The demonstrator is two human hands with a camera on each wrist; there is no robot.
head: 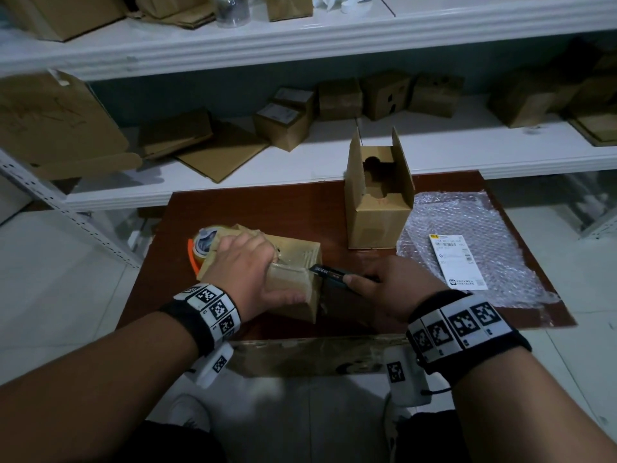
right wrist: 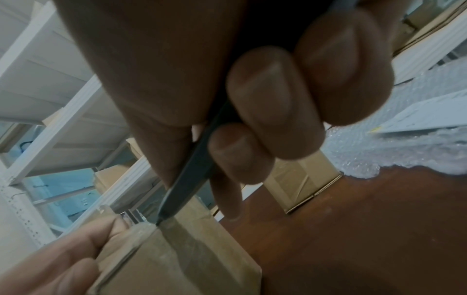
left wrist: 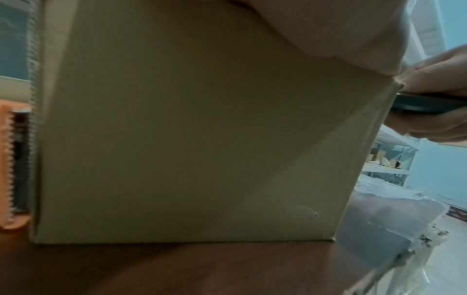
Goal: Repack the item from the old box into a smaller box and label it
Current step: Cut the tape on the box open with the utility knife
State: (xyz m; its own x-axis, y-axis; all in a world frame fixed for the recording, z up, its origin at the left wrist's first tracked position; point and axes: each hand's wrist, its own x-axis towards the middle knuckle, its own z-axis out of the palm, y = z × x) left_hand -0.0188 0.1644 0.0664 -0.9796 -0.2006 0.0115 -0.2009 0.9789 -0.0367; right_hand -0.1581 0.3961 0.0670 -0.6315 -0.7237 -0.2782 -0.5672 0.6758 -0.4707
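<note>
Two hands at work: our left hand [head: 245,262] grips the taped old box [head: 293,279] on the desk [head: 267,208]; our right hand [head: 394,282] fingers hold a utility knife [head: 329,275] at its edge.

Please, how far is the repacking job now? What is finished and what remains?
Prepared: a smaller box stands open on the table, with bubble wrap and a label beside it. In hand: the left hand holds the taped old box while the right hand puts a utility knife to its tape. Left: opening it, moving the item, sealing, labelling.
</note>
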